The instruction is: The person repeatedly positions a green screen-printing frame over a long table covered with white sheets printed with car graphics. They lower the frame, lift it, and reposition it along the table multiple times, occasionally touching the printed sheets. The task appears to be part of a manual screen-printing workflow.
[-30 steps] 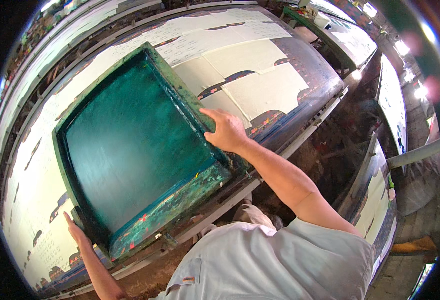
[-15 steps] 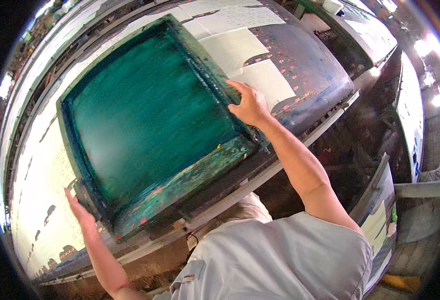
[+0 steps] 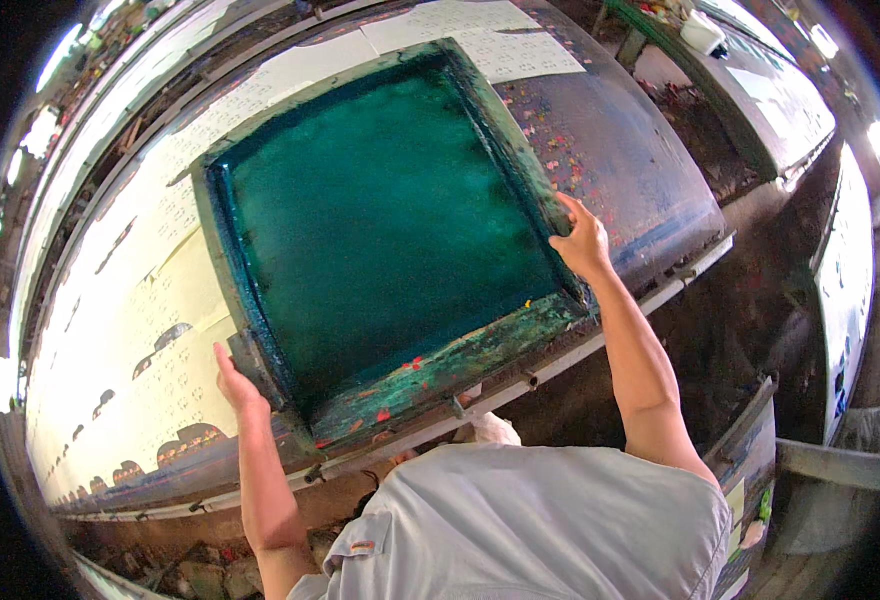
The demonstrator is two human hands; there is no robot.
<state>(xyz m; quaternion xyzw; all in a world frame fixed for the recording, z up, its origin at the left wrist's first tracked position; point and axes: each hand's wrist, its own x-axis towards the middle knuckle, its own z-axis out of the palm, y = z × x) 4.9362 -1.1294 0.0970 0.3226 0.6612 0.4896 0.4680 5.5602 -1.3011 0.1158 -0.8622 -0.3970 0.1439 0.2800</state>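
Speckled table [image 3: 660, 180] shows past the right hand [image 3: 586, 244]; pale sheets [image 3: 160, 400], which also showed there a second ago, lie beyond the left hand [image 3: 241, 387]. Between both hands, the green screen [image 3: 390, 220] has shifted rightward. Right thumb and fingers clasp its edge; whether the left grips, I cannot tell.

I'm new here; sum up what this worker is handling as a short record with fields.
Main thing: large frame around a dark green panel
Place: over a long table; whether raised, unclear
Left grip: left hand at the frame's left side
Right grip: right hand at the frame's right edge
Also on table: pale sheets
Marks: red spots on the frame's near edge
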